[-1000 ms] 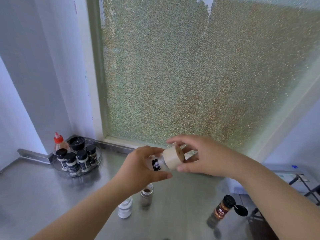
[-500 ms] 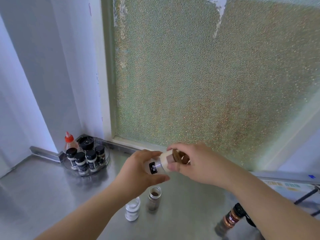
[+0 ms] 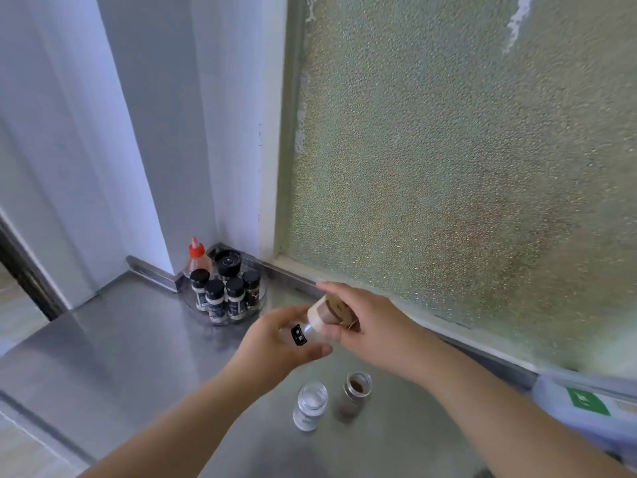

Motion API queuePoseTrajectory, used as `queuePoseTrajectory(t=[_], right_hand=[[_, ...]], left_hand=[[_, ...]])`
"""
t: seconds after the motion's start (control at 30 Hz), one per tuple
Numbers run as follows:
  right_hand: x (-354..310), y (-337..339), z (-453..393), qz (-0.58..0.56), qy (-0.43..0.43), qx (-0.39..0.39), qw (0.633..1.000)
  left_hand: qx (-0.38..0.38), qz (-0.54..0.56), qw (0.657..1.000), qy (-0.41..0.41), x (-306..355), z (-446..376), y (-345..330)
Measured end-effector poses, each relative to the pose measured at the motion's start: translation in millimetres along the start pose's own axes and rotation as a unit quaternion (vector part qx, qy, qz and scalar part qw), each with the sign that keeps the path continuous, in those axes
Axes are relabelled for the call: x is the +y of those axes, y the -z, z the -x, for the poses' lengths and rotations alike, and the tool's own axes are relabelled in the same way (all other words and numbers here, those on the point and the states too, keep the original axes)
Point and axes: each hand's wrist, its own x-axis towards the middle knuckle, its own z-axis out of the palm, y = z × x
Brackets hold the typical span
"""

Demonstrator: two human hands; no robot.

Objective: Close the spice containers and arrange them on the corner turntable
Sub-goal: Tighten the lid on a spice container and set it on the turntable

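Both hands grip jar: L fingers on body, R fingers on lid.

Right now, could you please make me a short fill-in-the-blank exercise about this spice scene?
1. The left hand holds a clear jar, and the right hand grips its ____ lid.
2. On the counter below the hands stand ____ open jars.
3. The bottle behind the turntable jars has a ____ cap.

Missing words: wooden; two; red
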Motion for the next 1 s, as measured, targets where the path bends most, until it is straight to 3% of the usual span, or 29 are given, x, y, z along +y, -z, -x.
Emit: queuePoseTrajectory(t=[0.17,0.3,0.43,0.53,0.73,1.0], right_hand=[[3,-35,-49,-0.030,-0.040,-0.001,0.999],[17,-58,-89,0.002,-0.053,-0.012,0.999],[38,-76,-120,0.030,-0.099,-0.009,0.995],[52,-91,-136,0.024,-0.120,-0.017,0.992],[68,-113,-156,0.015,-0.146,-0.029,0.989],[66,-116,-179,0.019,-0.159,-0.020,0.987]], left_hand=[[-0.040,-0.026,0.998,0.042,-36,-25,28],[-0.066,-0.160,0.981,0.082,-77,-45,55],[-0.146,-0.361,0.919,0.058,-125,-69,78],[-0.217,-0.447,0.866,0.058,-156,-97,77],[-0.251,-0.523,0.814,0.043,-181,-132,57],[-0.221,-0.538,0.813,0.017,-191,-130,62]])
